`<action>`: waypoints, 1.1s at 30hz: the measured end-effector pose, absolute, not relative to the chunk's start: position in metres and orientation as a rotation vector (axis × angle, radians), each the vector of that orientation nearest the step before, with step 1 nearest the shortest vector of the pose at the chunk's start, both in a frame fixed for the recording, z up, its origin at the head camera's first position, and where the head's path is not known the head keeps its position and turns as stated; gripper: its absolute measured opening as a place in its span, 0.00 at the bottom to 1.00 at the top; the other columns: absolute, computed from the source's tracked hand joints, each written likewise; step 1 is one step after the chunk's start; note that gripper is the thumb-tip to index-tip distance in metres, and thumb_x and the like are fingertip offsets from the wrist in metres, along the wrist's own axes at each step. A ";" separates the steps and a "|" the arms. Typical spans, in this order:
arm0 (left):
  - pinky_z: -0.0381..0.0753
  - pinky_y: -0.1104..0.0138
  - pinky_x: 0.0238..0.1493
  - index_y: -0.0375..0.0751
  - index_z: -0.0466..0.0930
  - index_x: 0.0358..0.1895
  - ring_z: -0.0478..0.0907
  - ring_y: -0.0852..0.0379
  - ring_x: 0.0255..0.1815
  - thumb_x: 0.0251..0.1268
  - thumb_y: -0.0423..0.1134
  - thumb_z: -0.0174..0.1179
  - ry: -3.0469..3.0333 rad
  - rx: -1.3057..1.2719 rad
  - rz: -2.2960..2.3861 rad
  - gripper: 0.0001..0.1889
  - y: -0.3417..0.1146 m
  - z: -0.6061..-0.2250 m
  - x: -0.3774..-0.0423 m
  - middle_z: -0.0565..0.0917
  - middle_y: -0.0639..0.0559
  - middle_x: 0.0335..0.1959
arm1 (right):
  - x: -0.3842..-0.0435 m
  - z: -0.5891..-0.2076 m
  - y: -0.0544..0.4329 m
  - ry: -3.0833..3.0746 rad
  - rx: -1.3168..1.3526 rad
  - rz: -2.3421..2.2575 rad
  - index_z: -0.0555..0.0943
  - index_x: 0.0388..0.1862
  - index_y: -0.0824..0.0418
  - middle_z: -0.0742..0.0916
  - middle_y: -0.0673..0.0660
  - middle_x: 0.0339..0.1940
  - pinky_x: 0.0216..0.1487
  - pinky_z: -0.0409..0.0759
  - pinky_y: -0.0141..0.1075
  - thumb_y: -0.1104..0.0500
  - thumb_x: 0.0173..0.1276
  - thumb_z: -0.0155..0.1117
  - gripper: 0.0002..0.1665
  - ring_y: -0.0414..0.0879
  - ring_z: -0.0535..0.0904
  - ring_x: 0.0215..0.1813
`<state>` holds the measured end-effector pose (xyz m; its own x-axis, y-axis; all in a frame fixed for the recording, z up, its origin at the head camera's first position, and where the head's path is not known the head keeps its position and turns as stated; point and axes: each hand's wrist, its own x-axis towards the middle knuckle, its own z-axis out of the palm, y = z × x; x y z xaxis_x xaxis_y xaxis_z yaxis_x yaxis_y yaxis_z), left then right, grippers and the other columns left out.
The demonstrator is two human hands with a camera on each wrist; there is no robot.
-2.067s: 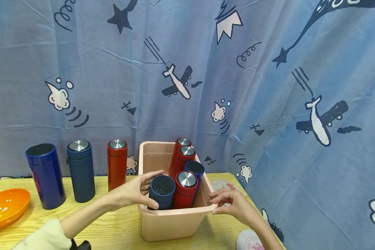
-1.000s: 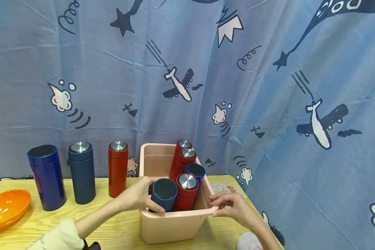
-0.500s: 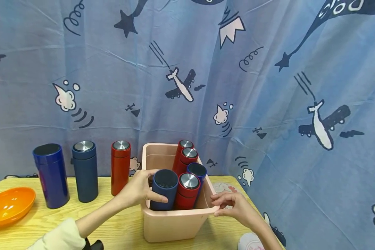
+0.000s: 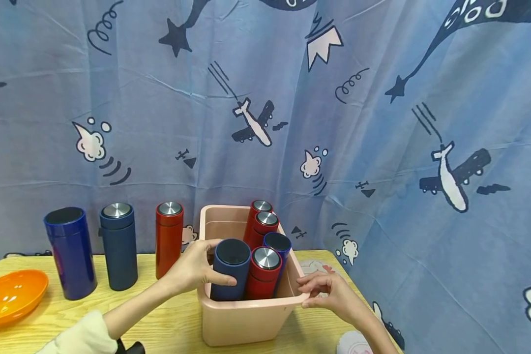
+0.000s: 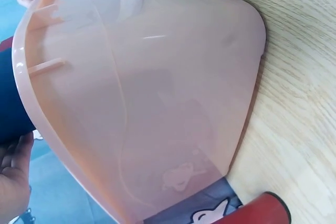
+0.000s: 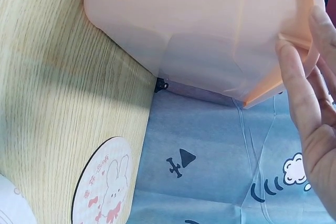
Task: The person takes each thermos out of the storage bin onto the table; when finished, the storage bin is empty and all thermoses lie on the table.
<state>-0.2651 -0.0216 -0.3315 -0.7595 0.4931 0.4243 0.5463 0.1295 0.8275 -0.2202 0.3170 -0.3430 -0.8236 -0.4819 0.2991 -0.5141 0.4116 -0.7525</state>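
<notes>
My left hand (image 4: 195, 268) grips the navy flask (image 4: 231, 280) partway inside the pink bin (image 4: 243, 324), whose rim (image 4: 248, 304) my right hand (image 4: 332, 293) pinches; should that slip, a snagged flask could tip the bin.

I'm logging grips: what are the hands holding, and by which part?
The left hand grips a dark blue flask by its side; the right hand pinches the pink bin by its rim, at the near right corner.

The head camera looks forward and down at the bin (image 4: 241, 322), which both wrist cameras face closely.
</notes>
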 end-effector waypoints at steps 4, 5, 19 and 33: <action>0.82 0.70 0.43 0.40 0.82 0.48 0.83 0.60 0.38 0.39 0.39 0.79 -2.375 -1.058 -1.687 0.27 -0.023 -0.336 -0.265 0.86 0.54 0.38 | -0.220 -0.344 0.317 -2.607 0.921 1.414 0.83 0.38 0.78 0.83 0.74 0.44 0.42 0.83 0.33 0.66 0.54 0.72 0.16 0.34 0.81 0.47; 0.82 0.70 0.42 0.39 0.82 0.48 0.83 0.61 0.38 0.39 0.40 0.79 -2.384 -1.065 -1.663 0.27 -0.023 -0.338 -0.266 0.86 0.55 0.38 | -0.220 -0.344 0.317 -2.609 0.918 1.414 0.83 0.38 0.78 0.83 0.74 0.44 0.42 0.83 0.33 0.66 0.54 0.73 0.16 0.34 0.81 0.47; 0.80 0.70 0.47 0.38 0.80 0.50 0.82 0.61 0.42 0.37 0.42 0.80 -2.401 -1.205 -1.567 0.31 -0.023 -0.350 -0.271 0.85 0.55 0.41 | -0.219 -0.343 0.315 -2.594 0.934 1.419 0.82 0.38 0.80 0.82 0.76 0.44 0.40 0.82 0.29 0.66 0.55 0.72 0.17 0.35 0.81 0.42; 0.80 0.67 0.48 0.46 0.81 0.51 0.80 0.64 0.43 0.35 0.46 0.81 -2.378 -1.211 -1.428 0.32 -0.021 -0.347 -0.273 0.85 0.63 0.40 | -0.219 -0.343 0.316 -2.601 0.923 1.463 0.82 0.39 0.79 0.81 0.76 0.45 0.37 0.82 0.29 0.67 0.56 0.71 0.16 0.36 0.81 0.39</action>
